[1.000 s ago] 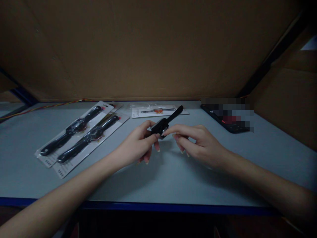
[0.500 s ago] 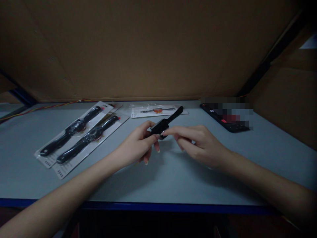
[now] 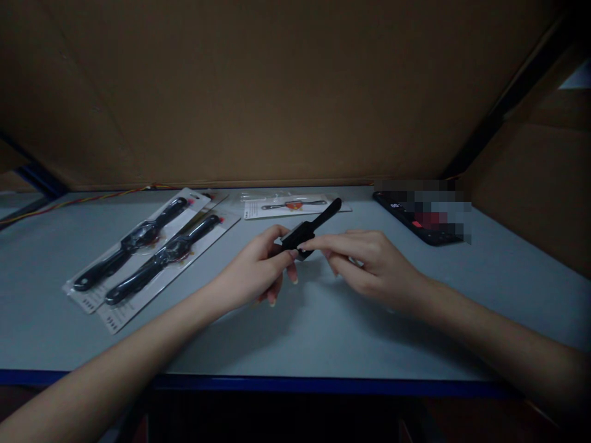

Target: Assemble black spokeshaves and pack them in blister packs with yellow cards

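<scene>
My left hand point(image 3: 258, 269) is closed around a black watch point(image 3: 310, 226), held a little above the grey table point(image 3: 295, 320); its strap sticks up and away to the right. My right hand point(image 3: 369, 261) reaches in from the right, its forefinger tip pressed against the watch's case and the other fingers curled under. Left of my hands lie two carded black watches point(image 3: 148, 249) side by side on white backing cards.
A third white card with a small item point(image 3: 290, 206) lies at the back centre. A dark flat device point(image 3: 420, 218) rests at the back right. Brown cardboard walls point(image 3: 277, 92) enclose the back and right. Coloured wires point(image 3: 83, 198) run along the back left. The table's blue front edge point(image 3: 295, 386) is close to me.
Almost nothing has moved; my right hand's fingers have curled in slightly while its forefinger stays on the watch.
</scene>
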`<action>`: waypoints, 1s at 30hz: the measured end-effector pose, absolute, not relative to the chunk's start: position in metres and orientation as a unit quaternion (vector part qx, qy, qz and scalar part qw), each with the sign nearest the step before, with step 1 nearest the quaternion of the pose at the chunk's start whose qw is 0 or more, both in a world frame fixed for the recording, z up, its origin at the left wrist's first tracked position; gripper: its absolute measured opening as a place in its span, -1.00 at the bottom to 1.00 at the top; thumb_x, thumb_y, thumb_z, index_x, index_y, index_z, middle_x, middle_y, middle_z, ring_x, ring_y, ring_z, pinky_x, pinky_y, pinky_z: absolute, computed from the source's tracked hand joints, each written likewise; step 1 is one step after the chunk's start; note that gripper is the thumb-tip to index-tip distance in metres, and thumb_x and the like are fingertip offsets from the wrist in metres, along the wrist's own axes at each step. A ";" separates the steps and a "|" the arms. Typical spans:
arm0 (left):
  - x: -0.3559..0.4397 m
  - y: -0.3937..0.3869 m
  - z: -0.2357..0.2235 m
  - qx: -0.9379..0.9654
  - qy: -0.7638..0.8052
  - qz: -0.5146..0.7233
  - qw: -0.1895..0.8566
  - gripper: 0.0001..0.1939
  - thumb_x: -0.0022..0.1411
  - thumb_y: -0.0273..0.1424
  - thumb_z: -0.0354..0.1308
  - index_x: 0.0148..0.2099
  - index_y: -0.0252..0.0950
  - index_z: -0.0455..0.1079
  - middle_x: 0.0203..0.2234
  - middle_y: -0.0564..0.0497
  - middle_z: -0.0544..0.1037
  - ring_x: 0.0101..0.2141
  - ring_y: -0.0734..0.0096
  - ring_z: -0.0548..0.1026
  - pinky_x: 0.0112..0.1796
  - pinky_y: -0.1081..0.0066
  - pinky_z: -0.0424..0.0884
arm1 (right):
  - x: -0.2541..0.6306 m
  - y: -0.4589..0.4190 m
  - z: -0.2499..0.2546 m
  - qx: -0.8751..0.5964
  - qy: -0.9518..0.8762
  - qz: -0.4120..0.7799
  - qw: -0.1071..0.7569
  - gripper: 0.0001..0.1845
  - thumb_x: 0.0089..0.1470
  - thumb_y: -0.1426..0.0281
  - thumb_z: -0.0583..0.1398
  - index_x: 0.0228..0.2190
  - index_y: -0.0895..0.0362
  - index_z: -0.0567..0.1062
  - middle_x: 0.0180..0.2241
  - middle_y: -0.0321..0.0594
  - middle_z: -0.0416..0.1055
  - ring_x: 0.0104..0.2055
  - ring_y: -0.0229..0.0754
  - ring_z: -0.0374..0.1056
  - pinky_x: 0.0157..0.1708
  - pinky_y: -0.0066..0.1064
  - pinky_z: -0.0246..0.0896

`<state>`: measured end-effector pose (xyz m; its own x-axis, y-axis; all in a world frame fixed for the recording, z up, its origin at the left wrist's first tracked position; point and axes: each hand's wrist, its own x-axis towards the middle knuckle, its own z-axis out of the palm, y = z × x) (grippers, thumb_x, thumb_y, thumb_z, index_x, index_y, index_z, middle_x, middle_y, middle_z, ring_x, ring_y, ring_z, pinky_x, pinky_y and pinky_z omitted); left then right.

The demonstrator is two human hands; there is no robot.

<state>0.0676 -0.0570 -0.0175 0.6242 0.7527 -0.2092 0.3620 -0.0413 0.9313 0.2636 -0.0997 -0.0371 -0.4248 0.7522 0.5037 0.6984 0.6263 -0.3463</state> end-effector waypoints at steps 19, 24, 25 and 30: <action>0.069 -0.057 -0.019 0.701 0.392 0.177 0.569 -0.87 0.27 -0.38 0.00 -0.15 -0.22 0.11 -0.55 0.20 0.40 -0.82 0.69 0.22 -0.85 0.69 0.03 | 0.262 -0.097 -0.037 -0.397 -0.861 -0.071 0.309 -0.77 0.12 0.48 0.12 -0.17 0.17 0.46 -0.35 -0.23 0.49 -0.29 -0.19 0.38 -0.25 -0.32 0.01; 0.069 -0.057 -0.020 0.705 0.390 0.166 0.569 -0.86 0.27 -0.36 0.00 -0.13 -0.21 0.12 -0.53 0.19 0.42 -0.82 0.69 0.23 -0.85 0.68 0.03 | 0.262 -0.094 -0.041 -0.387 -0.869 -0.038 0.307 -0.81 0.09 0.55 0.12 -0.23 0.15 0.45 -0.39 -0.28 0.42 -0.32 -0.22 0.32 -0.28 -0.33 0.00; 0.069 -0.057 -0.020 0.706 0.389 0.162 0.569 -0.86 0.27 -0.36 0.00 -0.13 -0.21 0.12 -0.53 0.19 0.42 -0.82 0.70 0.23 -0.85 0.68 0.04 | 0.262 -0.093 -0.042 -0.383 -0.872 -0.040 0.303 -0.80 0.08 0.57 0.11 -0.25 0.14 0.45 -0.39 -0.28 0.40 -0.33 -0.22 0.31 -0.28 -0.33 0.00; 0.069 -0.057 -0.020 0.707 0.392 0.154 0.567 -0.87 0.27 -0.35 0.00 -0.15 -0.21 0.12 -0.52 0.19 0.43 -0.82 0.68 0.24 -0.86 0.68 0.01 | 0.262 -0.095 -0.040 -0.377 -0.876 -0.070 0.292 -0.79 0.07 0.60 0.06 -0.35 0.14 0.46 -0.34 -0.19 0.35 -0.27 -0.15 0.27 -0.28 -0.31 0.04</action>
